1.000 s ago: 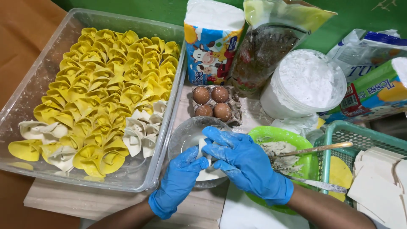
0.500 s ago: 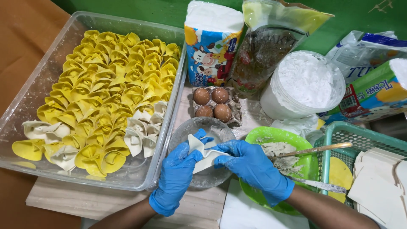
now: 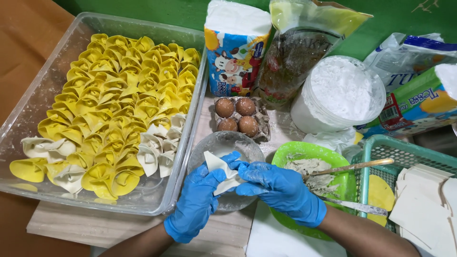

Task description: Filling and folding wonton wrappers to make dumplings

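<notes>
Both my hands wear blue gloves and together pinch a white folded dumpling wrapper point(image 3: 220, 172) over a small clear glass bowl point(image 3: 223, 145). My left hand point(image 3: 196, 203) holds the wrapper from below and the left. My right hand point(image 3: 278, 190) grips its right side with fingertips touching the fold. To the left stands a large clear plastic tray point(image 3: 33, 100) packed with several folded yellow and white dumplings point(image 3: 119, 95). Beside my right hand sits a green bowl point(image 3: 285, 152) of grey filling with a spoon point(image 3: 352, 166) in it.
Brown eggs point(image 3: 236, 115) lie in a carton behind the glass bowl. A tub of white flour point(image 3: 340, 93), printed bags point(image 3: 235, 45) and a green wall stand at the back. A teal basket point(image 3: 404, 152) with stacked white and yellow wrappers point(image 3: 423, 200) is at the right.
My hands have lifted the wrapper from the glass bowl and shifted slightly toward me; the wrapper is now folded and pinched between both hands.
</notes>
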